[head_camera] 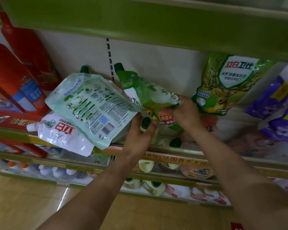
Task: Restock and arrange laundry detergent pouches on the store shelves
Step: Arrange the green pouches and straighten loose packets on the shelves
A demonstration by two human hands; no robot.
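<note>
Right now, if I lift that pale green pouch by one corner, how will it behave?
The pale green pouch probably flops: its film looks creased and soft. It bulges, so likely heavy. Its glossy skin may slide off the white pouch beneath.

Dim, green-tinted; blurred, edges bent by wide-angle lens.

Pale green pouch [90, 107] back-up, tilted over white pouch [63, 135], crumpled green pouch [150, 93] beside, deer-print pouch [226, 83] upright
</note>
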